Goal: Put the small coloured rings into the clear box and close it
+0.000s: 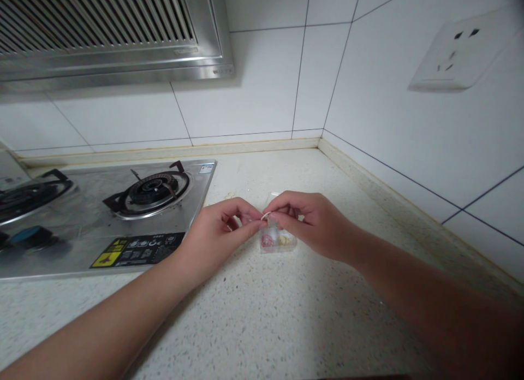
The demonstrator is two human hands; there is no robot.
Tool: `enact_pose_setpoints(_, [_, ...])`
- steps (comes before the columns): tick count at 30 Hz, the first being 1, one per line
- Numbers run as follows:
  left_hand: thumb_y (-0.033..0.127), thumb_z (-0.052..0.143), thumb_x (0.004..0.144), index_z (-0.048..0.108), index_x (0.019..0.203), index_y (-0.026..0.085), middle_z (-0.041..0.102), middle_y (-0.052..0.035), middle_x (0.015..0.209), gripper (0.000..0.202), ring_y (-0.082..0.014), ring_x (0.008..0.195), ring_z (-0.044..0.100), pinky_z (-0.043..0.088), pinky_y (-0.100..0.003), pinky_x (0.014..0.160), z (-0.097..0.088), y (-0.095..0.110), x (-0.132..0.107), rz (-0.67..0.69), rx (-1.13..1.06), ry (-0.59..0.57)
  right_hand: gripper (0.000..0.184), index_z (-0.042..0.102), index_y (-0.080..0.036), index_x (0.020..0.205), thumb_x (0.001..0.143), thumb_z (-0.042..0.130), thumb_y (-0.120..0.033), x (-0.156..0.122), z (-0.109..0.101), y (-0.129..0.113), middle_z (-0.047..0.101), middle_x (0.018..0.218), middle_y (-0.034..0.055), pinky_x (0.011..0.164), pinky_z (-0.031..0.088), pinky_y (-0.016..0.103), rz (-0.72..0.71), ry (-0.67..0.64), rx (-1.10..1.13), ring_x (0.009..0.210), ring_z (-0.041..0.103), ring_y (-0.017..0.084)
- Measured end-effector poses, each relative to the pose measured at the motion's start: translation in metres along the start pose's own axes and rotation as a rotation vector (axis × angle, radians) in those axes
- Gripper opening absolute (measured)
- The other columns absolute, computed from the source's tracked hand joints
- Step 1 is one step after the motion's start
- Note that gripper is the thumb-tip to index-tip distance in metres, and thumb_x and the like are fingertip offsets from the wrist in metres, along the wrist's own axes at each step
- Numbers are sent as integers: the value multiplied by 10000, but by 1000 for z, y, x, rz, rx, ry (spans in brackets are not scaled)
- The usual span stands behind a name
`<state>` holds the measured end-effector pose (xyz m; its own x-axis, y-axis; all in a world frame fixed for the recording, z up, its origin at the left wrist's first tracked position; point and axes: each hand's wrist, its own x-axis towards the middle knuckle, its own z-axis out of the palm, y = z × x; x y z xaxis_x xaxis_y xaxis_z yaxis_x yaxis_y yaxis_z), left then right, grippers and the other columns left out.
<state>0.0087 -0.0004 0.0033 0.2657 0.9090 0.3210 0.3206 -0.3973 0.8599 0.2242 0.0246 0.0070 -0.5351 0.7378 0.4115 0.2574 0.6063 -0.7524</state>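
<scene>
A thin pale rubber band (266,215) is pinched between both hands above the counter. My left hand (223,227) grips it from the left, thumb and fingertips closed together. From the other side my right hand (313,221) pinches it, with the fingertips of both hands nearly touching. Right below them lies a small clear plastic box (278,250) with compartments. Pink-red bands (267,241) are in its left front compartment, and yellowish bands (284,240) are in the right one. My hands hide the box's middle. A few yellowish bands (229,195) lie loose behind my left hand.
A steel gas hob (85,216) with black burners occupies the left of the speckled counter (254,320). Over it hangs a range hood (114,69). White tiled walls meet in a corner behind, and a socket (454,52) is mounted on the right wall.
</scene>
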Motion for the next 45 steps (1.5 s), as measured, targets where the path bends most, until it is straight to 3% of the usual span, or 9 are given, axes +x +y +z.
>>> enact_pose_setpoints(8, [301, 735, 862, 706, 947, 200, 704, -17, 842, 135, -149, 702, 582, 438, -263, 601, -3, -5, 1, 15, 135, -46, 172, 690, -152, 918, 894, 653, -318, 6, -6, 7, 598, 653, -19, 464, 368, 214, 109, 127, 238, 510, 476, 81])
enact_pose_setpoints(22, [239, 671, 882, 699, 897, 196, 676, -12, 797, 53, -142, 684, 582, 426, -240, 576, -2, -4, -1, 71, 234, -116, 176, 621, -157, 826, 879, 689, -311, 6, -5, 6, 618, 662, -17, 477, 370, 210, 110, 92, 288, 523, 474, 77])
enact_pose_setpoints(28, [254, 660, 918, 654, 1248, 221, 667, -41, 947, 332, -162, 819, 592, 468, -260, 659, 0, -7, -1, 63, 31, -53, 153, 618, -161, 843, 901, 667, -293, 4, -4, 5, 615, 685, -21, 502, 389, 216, 99, 35, 299, 547, 483, 81])
enact_pose_setpoints(30, [253, 637, 939, 658, 1282, 225, 659, -47, 957, 345, -159, 818, 579, 462, -262, 658, 0, -5, 0, 68, -30, -68, 129, 624, -161, 846, 906, 653, -272, 3, -3, 5, 604, 687, -22, 517, 396, 220, 75, 5, 278, 569, 492, 87])
enact_pose_setpoints(34, [239, 625, 954, 749, 1149, 236, 654, -41, 895, 231, -157, 789, 572, 434, -263, 625, 0, 1, 0, 122, -57, -91, 111, 646, -164, 869, 905, 644, -269, 2, -2, 4, 595, 697, -15, 536, 396, 231, 63, -37, 238, 603, 505, 102])
enact_pose_setpoints(37, [229, 653, 939, 788, 1027, 236, 669, -33, 836, 161, -153, 751, 573, 419, -277, 632, -2, 2, 0, 144, -35, -38, 148, 649, -163, 857, 909, 654, -302, 3, -2, 3, 602, 693, -10, 530, 388, 234, 77, -48, 236, 587, 492, 101])
enact_pose_setpoints(45, [223, 715, 870, 766, 864, 207, 653, -18, 771, 54, -147, 691, 553, 406, -278, 609, -2, -1, 0, 119, -21, 22, 138, 647, -160, 846, 898, 677, -284, 2, 0, 0, 585, 682, -17, 522, 379, 228, 78, -28, 241, 589, 488, 100])
